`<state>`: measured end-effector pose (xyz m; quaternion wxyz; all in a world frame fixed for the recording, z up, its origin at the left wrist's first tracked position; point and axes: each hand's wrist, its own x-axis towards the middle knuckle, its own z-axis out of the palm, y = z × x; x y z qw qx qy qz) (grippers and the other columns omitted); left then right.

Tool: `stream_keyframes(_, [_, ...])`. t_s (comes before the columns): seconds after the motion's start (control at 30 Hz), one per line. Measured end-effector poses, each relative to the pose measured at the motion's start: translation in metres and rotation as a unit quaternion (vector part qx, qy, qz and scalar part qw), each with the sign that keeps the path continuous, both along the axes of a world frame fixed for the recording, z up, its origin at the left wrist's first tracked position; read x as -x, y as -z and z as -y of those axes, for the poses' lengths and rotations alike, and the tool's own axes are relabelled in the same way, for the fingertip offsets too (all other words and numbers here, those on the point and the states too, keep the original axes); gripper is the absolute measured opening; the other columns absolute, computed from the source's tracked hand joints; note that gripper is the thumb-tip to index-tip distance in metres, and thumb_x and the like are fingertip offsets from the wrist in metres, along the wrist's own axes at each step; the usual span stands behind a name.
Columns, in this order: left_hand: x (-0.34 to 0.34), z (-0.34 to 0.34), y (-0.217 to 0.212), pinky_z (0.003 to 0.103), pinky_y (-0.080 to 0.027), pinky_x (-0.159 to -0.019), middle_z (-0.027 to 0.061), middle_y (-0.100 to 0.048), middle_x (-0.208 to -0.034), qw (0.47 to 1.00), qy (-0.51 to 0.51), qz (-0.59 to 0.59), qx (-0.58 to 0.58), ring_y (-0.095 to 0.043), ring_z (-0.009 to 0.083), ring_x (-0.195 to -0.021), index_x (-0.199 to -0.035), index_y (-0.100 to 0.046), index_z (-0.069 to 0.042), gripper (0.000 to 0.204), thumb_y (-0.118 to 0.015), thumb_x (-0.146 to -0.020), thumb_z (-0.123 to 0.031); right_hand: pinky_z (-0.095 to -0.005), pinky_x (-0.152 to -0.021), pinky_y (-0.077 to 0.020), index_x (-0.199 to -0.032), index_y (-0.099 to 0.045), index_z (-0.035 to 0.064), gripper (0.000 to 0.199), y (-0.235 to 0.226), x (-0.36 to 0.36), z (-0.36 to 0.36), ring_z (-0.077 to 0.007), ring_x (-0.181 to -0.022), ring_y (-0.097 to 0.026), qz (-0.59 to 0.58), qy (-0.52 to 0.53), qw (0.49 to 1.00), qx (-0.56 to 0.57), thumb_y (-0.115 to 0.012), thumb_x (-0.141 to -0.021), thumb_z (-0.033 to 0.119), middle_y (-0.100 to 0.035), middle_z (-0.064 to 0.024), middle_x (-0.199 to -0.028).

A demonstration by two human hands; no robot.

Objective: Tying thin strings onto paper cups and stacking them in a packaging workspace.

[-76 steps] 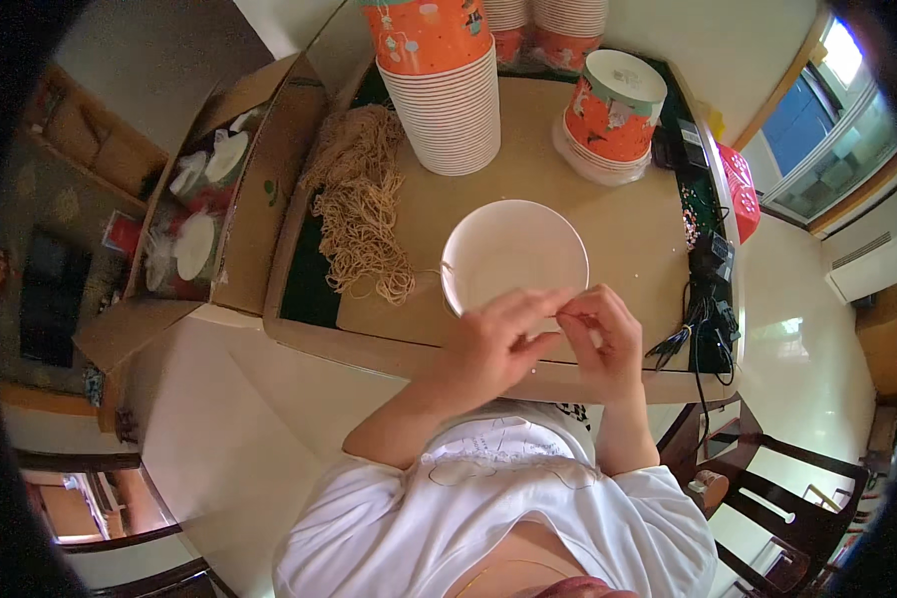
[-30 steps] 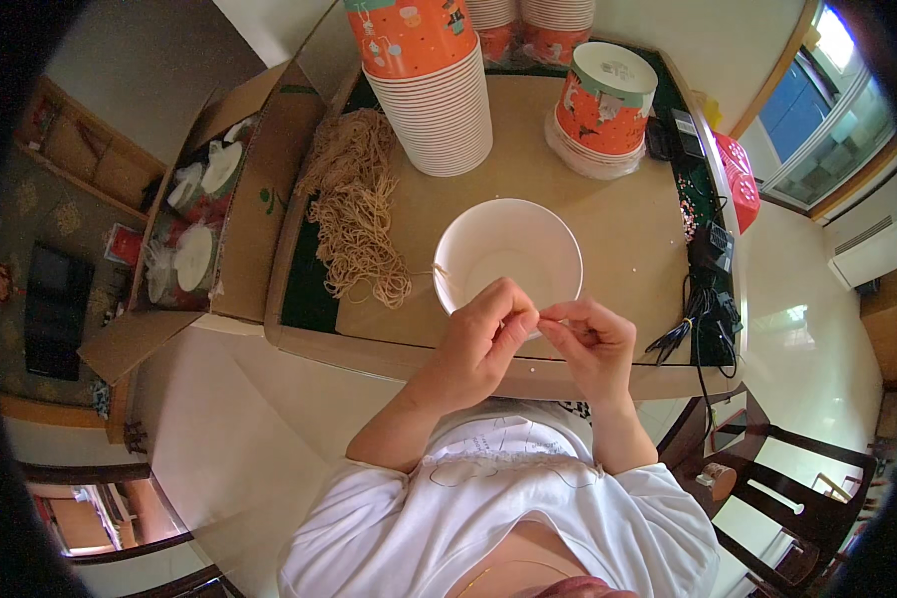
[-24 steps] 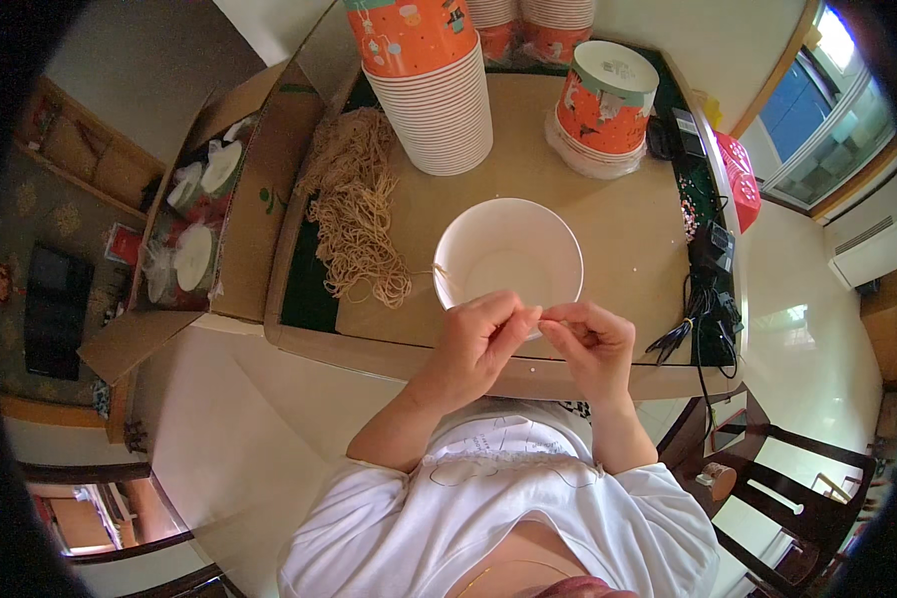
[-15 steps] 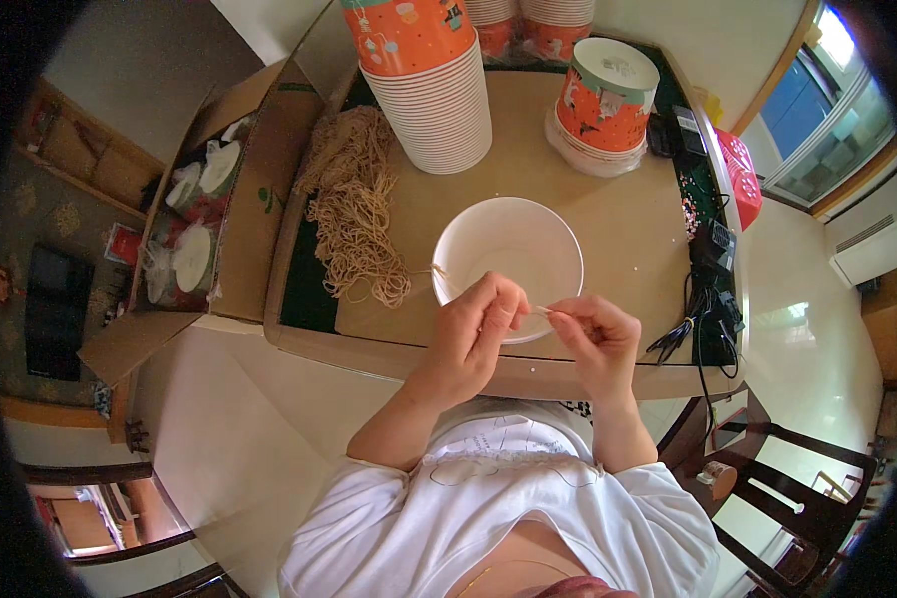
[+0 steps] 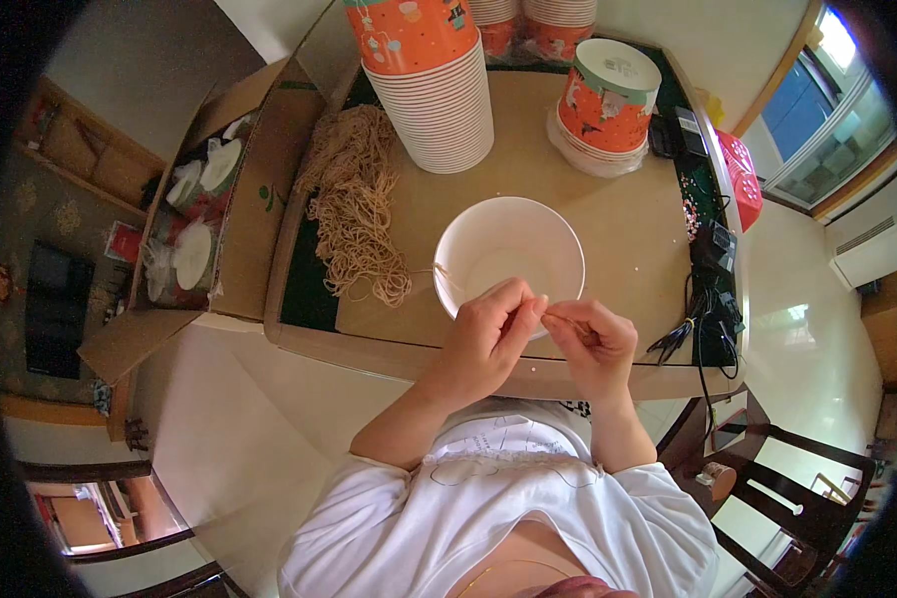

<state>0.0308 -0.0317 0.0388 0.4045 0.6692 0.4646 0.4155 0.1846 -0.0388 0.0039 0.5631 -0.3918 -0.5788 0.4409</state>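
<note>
Both my hands meet over the near rim of a white paper bucket [image 5: 508, 239]. My left hand [image 5: 486, 334] is closed in a pinch, its fingertips against those of my right hand [image 5: 596, 344]. Between them runs a short bit of twine, mostly hidden by the fingers. My right hand is pinched on it too. A knotted tan twine end [image 5: 441, 270] pokes out at the bucket's left side, just below the rim. Left of the bucket lies a loose, tangled heap of tan twine [image 5: 354, 214].
A tall stack of orange-and-white paper buckets [image 5: 434, 110] stands behind the twine. An upturned orange bucket [image 5: 608, 105] sits at the back right. Black cables and adapters [image 5: 708, 299] line the table's right edge. At left is an open cardboard box [image 5: 254, 199] with wrapped buckets.
My hands have drawn together, so their fingertips now touch, and the twine that showed between them is mostly covered. The bucket has barely moved.
</note>
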Motion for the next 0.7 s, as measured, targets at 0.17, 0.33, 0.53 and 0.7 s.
stream_keyframes(0.17, [-0.0003, 0.0013, 0.0029, 0.025, -0.035, -0.056, 0.0019, -0.042, -0.068, 1.0, 0.006, 0.014, -0.009, -0.038, 0.0081, -0.063, -0.081, -0.046, -0.003, 0.02, -0.047, -0.097, -0.014, -0.0149, -0.056, -0.0417, -0.086, -0.064, -0.0045, 0.007, 0.0003, -0.0014, 0.0002, -0.0025, -0.067, -0.055, 0.007, 0.001, 1.0, 0.027, -0.064, -0.081, -0.009, -0.064, -0.0017, -0.076])
stream_keyframes(0.33, [0.0007, 0.0017, 0.0046, 0.024, -0.037, -0.062, 0.0027, -0.041, -0.075, 0.999, 0.046, 0.019, 0.001, -0.039, 0.0102, -0.069, -0.086, -0.044, -0.003, 0.015, -0.042, -0.098, -0.012, -0.0175, -0.044, -0.0209, -0.084, -0.067, 0.0007, 0.003, 0.0018, 0.0002, -0.0018, 0.0018, -0.05, -0.032, -0.016, 0.018, 0.999, 0.045, -0.068, -0.081, -0.001, -0.044, 0.0094, -0.057])
stream_keyframes(0.53, [0.0, 0.0015, 0.0073, 0.025, -0.037, -0.063, 0.0037, -0.042, -0.078, 0.997, 0.064, 0.029, -0.011, -0.04, 0.0111, -0.07, -0.088, -0.043, -0.003, 0.012, -0.042, -0.098, -0.01, -0.017, -0.045, -0.0197, -0.085, -0.067, 0.0007, 0.004, 0.0058, -0.0023, -0.0032, 0.0019, -0.051, -0.031, -0.034, 0.012, 0.998, 0.052, -0.068, -0.081, -0.002, -0.043, 0.0104, -0.058])
stream_keyframes(0.7, [-0.0004, 0.0014, 0.0077, 0.025, -0.039, -0.064, 0.0043, -0.044, -0.08, 0.998, 0.066, 0.022, -0.005, -0.042, 0.011, -0.071, -0.092, -0.043, -0.003, 0.008, -0.043, -0.097, -0.01, -0.0163, -0.046, -0.0195, -0.086, -0.066, -0.0003, 0.006, 0.004, -0.0015, -0.003, 0.0025, -0.052, -0.031, -0.082, 0.0, 0.994, 0.076, -0.067, -0.082, -0.003, -0.044, 0.0102, -0.061])
